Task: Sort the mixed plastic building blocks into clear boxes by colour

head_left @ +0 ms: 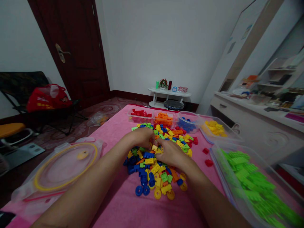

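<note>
A mixed heap of plastic building bricks (155, 169) in blue, yellow, green, orange and red lies on a pink cloth, and both my hands are over its middle. My left hand (143, 136) is closed, its fingers curled down; what they hold, if anything, is hidden. Facing it, my right hand (171, 152) has thumb and fingers bent around a yellow brick (157, 151). The fingertips of both hands are close together. At the near edge of the heap lie blue wheels (139, 190) and yellow wheels (157, 193).
Clear containers of red bricks (141, 114), orange bricks (163, 119), blue bricks (186, 124) and yellow bricks (215, 128) line the far side. A large box of green bricks (251, 182) stands at right. Loose red bricks (209, 162) lie beside it. A clear lid (66, 167) lies at left.
</note>
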The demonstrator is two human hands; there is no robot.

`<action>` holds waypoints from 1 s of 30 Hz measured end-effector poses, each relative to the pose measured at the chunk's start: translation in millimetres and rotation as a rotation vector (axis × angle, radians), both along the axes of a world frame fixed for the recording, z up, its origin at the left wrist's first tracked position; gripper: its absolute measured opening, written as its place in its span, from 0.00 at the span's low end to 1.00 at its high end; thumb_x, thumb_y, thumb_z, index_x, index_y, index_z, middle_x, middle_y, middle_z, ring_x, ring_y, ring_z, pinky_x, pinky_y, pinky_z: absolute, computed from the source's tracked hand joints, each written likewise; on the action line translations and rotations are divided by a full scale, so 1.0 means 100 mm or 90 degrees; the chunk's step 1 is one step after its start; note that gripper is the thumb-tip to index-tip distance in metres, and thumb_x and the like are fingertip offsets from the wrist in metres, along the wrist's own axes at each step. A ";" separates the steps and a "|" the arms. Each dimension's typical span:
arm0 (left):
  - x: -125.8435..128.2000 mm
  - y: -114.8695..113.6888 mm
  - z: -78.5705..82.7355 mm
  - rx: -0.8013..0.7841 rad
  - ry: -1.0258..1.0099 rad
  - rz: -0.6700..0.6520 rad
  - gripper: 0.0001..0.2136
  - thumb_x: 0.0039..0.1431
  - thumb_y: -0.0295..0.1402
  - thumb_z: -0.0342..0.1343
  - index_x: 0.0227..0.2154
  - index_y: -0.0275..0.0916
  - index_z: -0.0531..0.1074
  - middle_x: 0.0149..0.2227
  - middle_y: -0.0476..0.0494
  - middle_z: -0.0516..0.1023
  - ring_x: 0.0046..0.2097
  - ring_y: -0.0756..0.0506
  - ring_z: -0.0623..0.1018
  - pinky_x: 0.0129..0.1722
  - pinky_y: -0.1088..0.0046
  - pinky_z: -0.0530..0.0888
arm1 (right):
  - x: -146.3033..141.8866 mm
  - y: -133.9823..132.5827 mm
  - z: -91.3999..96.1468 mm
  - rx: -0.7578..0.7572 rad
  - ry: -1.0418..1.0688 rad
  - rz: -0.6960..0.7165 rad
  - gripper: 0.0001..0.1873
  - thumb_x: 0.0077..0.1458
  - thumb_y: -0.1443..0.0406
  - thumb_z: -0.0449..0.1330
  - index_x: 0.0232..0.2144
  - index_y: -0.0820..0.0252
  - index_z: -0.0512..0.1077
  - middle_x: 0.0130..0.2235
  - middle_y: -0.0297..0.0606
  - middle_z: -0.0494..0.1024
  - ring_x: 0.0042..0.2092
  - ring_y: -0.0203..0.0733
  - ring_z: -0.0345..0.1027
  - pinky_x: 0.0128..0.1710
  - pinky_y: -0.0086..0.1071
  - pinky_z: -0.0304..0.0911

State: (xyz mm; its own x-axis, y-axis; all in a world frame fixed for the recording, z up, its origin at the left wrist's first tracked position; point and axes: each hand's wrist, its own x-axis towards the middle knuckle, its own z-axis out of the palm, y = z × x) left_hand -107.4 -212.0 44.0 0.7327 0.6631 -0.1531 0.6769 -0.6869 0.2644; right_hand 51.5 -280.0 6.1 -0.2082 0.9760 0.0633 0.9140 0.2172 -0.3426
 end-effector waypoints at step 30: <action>0.19 -0.08 0.13 -0.004 -0.519 0.046 0.11 0.50 0.26 0.53 0.36 0.35 0.77 0.37 0.44 0.81 0.37 0.47 0.78 0.39 0.73 0.74 | 0.10 0.13 0.11 -0.394 1.265 -0.073 0.09 0.55 0.60 0.55 0.34 0.61 0.66 0.25 0.33 0.71 0.15 0.23 0.50 0.11 0.15 0.39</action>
